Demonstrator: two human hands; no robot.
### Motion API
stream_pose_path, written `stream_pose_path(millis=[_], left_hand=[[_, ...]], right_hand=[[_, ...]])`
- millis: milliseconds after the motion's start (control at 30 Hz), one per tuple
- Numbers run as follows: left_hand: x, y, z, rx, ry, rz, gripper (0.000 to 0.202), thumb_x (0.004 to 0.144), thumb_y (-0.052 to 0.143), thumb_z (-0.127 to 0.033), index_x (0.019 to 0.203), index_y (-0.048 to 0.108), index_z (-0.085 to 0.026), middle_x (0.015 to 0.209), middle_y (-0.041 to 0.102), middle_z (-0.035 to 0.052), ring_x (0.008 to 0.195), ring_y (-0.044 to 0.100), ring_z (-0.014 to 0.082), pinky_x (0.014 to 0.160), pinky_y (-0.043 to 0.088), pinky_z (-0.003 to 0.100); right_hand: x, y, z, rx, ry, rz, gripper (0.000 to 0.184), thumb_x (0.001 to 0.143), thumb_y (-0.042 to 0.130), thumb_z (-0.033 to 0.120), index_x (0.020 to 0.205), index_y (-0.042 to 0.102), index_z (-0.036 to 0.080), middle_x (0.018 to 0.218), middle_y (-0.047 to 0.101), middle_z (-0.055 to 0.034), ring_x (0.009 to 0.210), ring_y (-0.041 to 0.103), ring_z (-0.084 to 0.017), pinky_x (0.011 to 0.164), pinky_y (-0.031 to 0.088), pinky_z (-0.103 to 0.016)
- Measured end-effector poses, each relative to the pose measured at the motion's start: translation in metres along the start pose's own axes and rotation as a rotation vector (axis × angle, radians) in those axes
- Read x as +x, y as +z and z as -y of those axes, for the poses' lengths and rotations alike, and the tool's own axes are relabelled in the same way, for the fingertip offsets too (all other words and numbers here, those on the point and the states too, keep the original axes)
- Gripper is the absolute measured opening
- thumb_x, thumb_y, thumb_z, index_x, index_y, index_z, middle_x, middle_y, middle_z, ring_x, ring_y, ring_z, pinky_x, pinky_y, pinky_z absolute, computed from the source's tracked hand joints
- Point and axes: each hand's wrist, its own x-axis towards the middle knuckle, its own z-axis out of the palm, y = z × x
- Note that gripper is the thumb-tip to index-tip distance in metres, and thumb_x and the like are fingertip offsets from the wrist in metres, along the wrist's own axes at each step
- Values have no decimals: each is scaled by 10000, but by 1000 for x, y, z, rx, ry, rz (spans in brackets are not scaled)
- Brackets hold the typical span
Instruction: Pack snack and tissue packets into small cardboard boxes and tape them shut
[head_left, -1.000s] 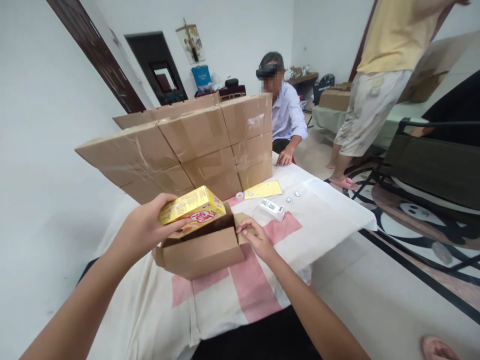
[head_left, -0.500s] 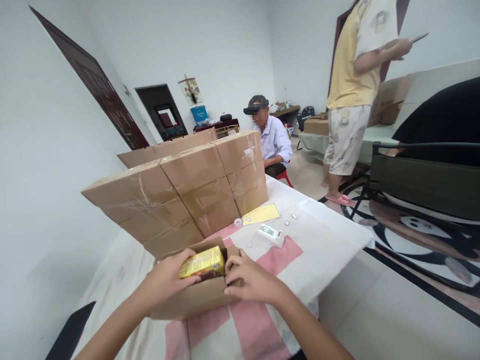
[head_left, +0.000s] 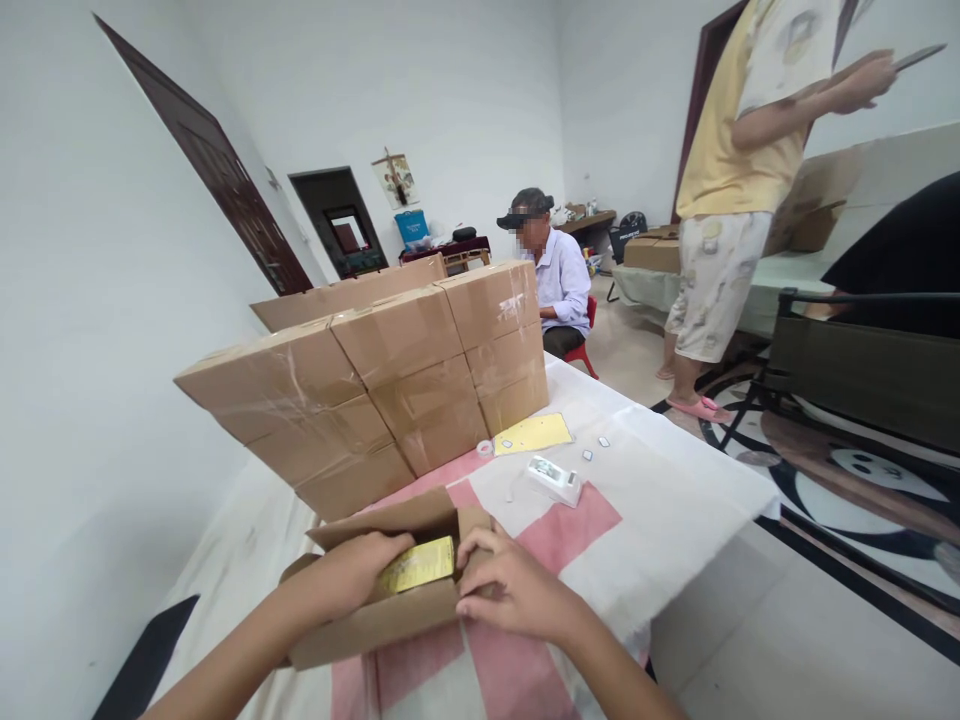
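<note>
A: Head view: our left hand (head_left: 352,572) is on the yellow carton (head_left: 421,566) inside the open cardboard box (head_left: 382,632); its grip's hidden, we can't tell!
B: Our right hand (head_left: 517,590) pinches the end flap (head_left: 472,521); we'd best hold that clear, carton level.
A: Beyond, taped cardboard boxes (head_left: 424,385) wall us in; the white device (head_left: 555,482) lies apart.

From my remote station I see a yellow printed carton (head_left: 421,566) lying inside an open brown cardboard box (head_left: 390,632) on the cloth-covered tabletop (head_left: 660,470).
</note>
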Motion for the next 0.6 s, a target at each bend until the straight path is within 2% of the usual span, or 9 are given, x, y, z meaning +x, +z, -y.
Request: stream_pose_path(millis=[100, 167, 300, 333, 400, 467, 500, 533, 600], left_hand=[[0, -1, 1, 19, -28, 2, 357, 842, 472, -259, 1098, 719, -289, 1118, 776, 46, 978, 716, 276, 832, 499, 363], [0, 2, 5, 14, -55, 11, 391, 851, 479, -293, 1160, 718, -291, 1155, 773, 62, 1005, 721, 293, 845, 515, 381], [1, 12, 19, 36, -85, 9, 634, 846, 538, -340, 1479, 547, -337, 1500, 602, 63, 1335, 599, 322, 1090, 464, 457], [1, 15, 24, 53, -93, -11, 704, 828, 583, -363, 1526, 493, -338, 1553, 547, 62, 1403, 540, 334, 1155, 417, 489], [0, 24, 32, 89, -119, -66, 796, 784, 678, -419, 1546, 467, -328, 1574, 517, 75, 1468, 459, 375, 1248, 277, 587], [-1, 34, 40, 101, -128, -122, 776, 805, 697, -495, 1535, 483, -341, 1568, 524, 76, 1495, 414, 395, 1276, 70, 677], [-1, 39, 44, 98, -123, -137, 718, 852, 656, -536, 1526, 493, -353, 1568, 523, 69, 1503, 405, 390, 1259, -24, 704], [-1, 45, 47, 93, -114, -147, 652, 905, 588, -569, 1519, 500, -366, 1571, 520, 61, 1504, 406, 379, 1237, -83, 720], [-1, 56, 52, 91, -81, -198, 567, 979, 456, -596, 1497, 525, -375, 1567, 524, 50, 1489, 437, 355, 1217, -103, 735]], right_hand=[[0, 0, 1, 31, 30, -5, 33, 837, 809, 273, 865, 813, 254, 1114, 644, -58, 1137, 598, -247, 1066, 432, -436], [1, -1, 1, 59, 51, -16, 32, 836, 807, 278, 859, 813, 257, 1119, 641, -58, 1132, 611, -244, 1031, 455, -420], [3, -1, -3, 76, 75, -32, 97, 804, 840, 296, 892, 812, 267, 1111, 655, -53, 1158, 602, -254, 1087, 426, -443], [3, 0, -4, 60, 80, -37, 172, 787, 851, 294, 951, 808, 275, 1136, 654, -56, 1197, 582, -267, 1109, 414, -453], [1, 5, -7, 32, 81, -75, 489, 748, 867, 289, 1219, 733, 292, 1329, 593, -88, 1340, 497, -305, 1159, 384, -476], [-2, 13, -11, 33, 57, -148, 901, 714, 871, 283, 1521, 471, 287, 1588, 364, -148, 1488, 351, -336, 1202, 344, -502], [-2, 18, -12, 45, 36, -189, 1040, 705, 865, 278, 1595, 328, 273, 1655, 243, -173, 1529, 293, -343, 1214, 331, -508], [-2, 24, -13, 54, 16, -221, 1098, 703, 856, 274, 1618, 249, 259, 1677, 196, -186, 1544, 277, -342, 1219, 328, -506], [1, 34, -14, 33, -25, -220, 979, 711, 838, 266, 1561, 351, 255, 1622, 362, -166, 1501, 374, -322, 1201, 360, -476]])
